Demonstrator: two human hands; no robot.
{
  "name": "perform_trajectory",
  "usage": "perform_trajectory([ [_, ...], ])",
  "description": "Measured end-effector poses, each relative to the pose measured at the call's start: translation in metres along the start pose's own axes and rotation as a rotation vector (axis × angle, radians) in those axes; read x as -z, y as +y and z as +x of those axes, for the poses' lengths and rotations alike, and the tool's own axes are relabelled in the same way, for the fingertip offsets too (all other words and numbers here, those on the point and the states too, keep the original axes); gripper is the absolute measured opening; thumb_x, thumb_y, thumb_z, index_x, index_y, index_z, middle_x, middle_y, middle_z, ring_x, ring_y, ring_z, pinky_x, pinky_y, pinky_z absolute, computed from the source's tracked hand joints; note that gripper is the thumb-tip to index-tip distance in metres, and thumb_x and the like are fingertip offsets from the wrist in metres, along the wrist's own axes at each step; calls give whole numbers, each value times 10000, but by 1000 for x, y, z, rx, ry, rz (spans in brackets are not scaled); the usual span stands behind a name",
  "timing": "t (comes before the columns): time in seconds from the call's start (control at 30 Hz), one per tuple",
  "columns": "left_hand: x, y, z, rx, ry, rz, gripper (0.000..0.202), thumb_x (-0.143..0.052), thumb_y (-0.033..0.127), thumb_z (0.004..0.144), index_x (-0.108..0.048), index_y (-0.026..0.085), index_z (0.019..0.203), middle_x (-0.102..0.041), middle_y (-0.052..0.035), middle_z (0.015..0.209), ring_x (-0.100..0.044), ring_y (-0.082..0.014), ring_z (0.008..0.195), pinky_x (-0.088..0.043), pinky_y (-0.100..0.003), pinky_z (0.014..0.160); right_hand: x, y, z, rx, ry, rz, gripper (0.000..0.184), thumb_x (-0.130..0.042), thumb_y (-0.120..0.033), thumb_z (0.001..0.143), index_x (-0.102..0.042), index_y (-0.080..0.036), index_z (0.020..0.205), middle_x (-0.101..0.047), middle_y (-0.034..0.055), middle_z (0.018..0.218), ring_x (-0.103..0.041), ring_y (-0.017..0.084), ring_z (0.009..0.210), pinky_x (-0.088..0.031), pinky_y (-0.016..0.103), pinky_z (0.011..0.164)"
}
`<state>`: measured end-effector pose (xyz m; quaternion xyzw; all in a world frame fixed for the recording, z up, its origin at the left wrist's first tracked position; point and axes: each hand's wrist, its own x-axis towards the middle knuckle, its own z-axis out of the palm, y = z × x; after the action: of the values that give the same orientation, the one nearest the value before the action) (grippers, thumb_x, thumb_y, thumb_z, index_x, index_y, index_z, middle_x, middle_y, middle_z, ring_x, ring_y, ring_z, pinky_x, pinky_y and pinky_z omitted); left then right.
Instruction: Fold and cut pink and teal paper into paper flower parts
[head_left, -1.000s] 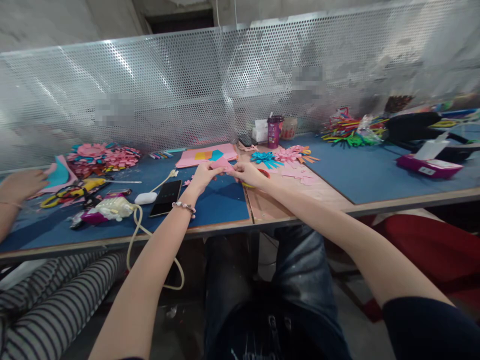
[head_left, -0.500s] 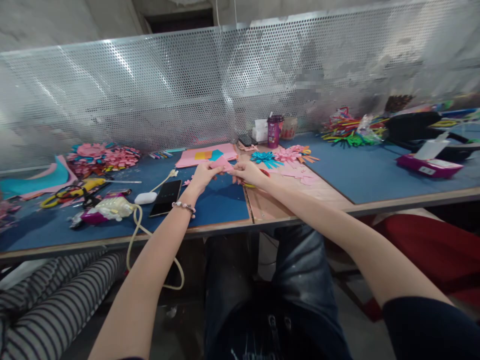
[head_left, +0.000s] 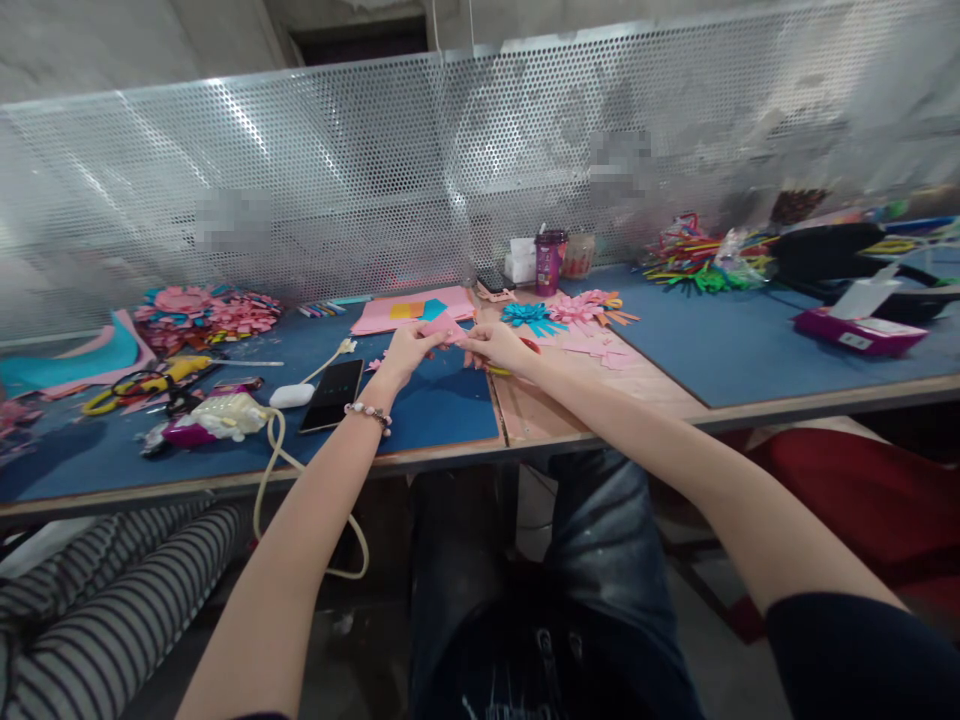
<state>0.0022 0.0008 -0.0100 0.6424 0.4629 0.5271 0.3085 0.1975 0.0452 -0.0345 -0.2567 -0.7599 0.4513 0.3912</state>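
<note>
Between my two hands is a small piece of pink paper [head_left: 445,326], raised a little over the blue mat. My left hand [head_left: 409,352] pinches its left side, and a beaded bracelet circles that wrist. The fingers of my right hand [head_left: 491,346] are closed on its right edge. Just behind the paper lies a stack of pink sheets [head_left: 379,315] with orange and blue pieces on top. Partly hidden by my right hand are yellow-and-red scissors handles [head_left: 529,346]. Blue [head_left: 529,317] and pink paper flowers [head_left: 581,308] lie beyond that hand.
Left of my hands are a phone [head_left: 332,396], a white earbud case [head_left: 292,396], a tape dispenser-like clear object [head_left: 225,415] with a cable, and a pile of pink paper flowers [head_left: 202,312]. A purple cup [head_left: 550,262] stands behind. A purple tissue pack [head_left: 859,331] lies right. Someone's striped legs [head_left: 127,610] are at left.
Almost nothing differs. Both hands keep hold of the pink paper in nearly the same spot, with only slight finger movement.
</note>
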Motion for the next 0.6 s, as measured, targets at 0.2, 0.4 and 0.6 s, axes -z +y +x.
perform_trajectory([
  [0.2,0,3,-2,-8,6,15,300,-767,420,677,-710,149,793,-682,-35,673,-558,-118,566,-381,-218,495,-1,-3,-2,-22,-13,31,422,-741,-558,768,-623,-153,753,-702,32,638,-538,73,431,-378,170,373],
  [0.4,0,7,-4,-13,45,28,281,-761,401,692,-712,139,781,-691,-41,706,-517,-104,534,-386,-226,504,-1,-8,-6,-48,-76,64,399,-784,-492,746,-567,-159,713,-689,15,627,-472,45,390,-333,163,352],
  [0.6,0,8,-4,3,59,38,265,-748,369,706,-714,130,817,-694,-50,716,-528,-107,544,-366,-213,483,-2,-11,-7,-42,-49,73,399,-752,-501,780,-599,-136,727,-697,25,640,-485,42,404,-355,157,366],
])
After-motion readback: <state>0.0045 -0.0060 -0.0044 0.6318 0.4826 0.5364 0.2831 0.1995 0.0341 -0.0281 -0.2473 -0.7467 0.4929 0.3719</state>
